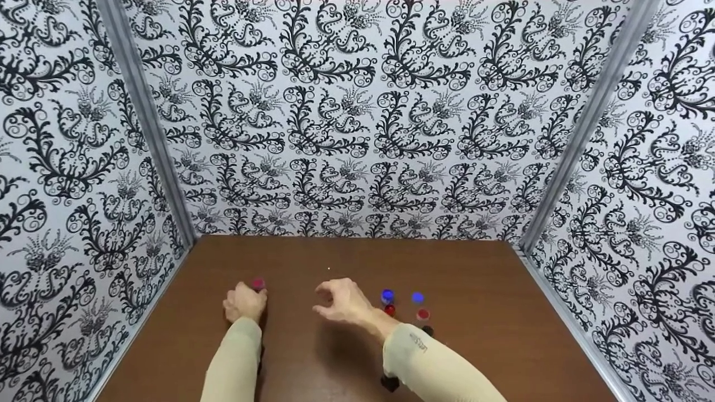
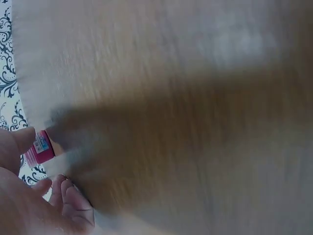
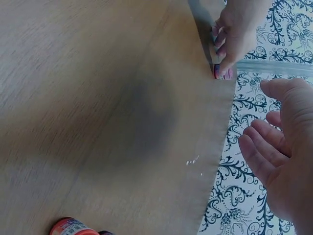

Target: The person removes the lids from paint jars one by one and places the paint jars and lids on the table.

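My left hand (image 1: 246,302) is at the left of the brown table, its thumb and fingers at a small pink jar (image 1: 257,284). A label shows on the pink jar (image 2: 43,148) in the left wrist view, where the thumb lies against its side; the other fingertips curl below it. Over the middle of the table, my right hand (image 1: 345,301) is held with thumb and fingers spread apart and nothing between them. Its palm and loosely bent fingers show in the right wrist view.
Right of the right hand stand a blue jar (image 1: 387,296), a red jar (image 1: 390,310), a round blue piece (image 1: 418,297) and a red-topped jar (image 1: 423,315). A dark object (image 1: 390,383) lies under the right sleeve. Patterned walls (image 1: 357,123) enclose the table (image 1: 301,251).
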The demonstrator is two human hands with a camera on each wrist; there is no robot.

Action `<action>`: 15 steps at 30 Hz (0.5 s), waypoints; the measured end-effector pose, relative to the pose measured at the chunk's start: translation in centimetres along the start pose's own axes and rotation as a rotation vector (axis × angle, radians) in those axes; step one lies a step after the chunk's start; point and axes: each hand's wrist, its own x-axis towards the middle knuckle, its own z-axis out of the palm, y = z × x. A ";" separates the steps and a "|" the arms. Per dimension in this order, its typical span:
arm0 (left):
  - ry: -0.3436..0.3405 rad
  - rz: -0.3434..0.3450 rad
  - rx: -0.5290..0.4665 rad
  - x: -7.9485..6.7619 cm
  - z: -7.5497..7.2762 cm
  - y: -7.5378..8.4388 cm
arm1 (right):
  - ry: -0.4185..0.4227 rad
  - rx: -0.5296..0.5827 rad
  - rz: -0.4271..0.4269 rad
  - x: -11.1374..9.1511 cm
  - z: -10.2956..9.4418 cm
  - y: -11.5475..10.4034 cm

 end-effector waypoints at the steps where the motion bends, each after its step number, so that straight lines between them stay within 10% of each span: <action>1: 0.007 -0.002 0.002 0.1 0.1 0.0 | -0.001 -0.006 -0.005 0.0 0.1 0.0; 15: 0.040 0.011 -0.010 0.8 0.5 0.2 | -0.034 -0.006 0.024 0.1 0.8 0.3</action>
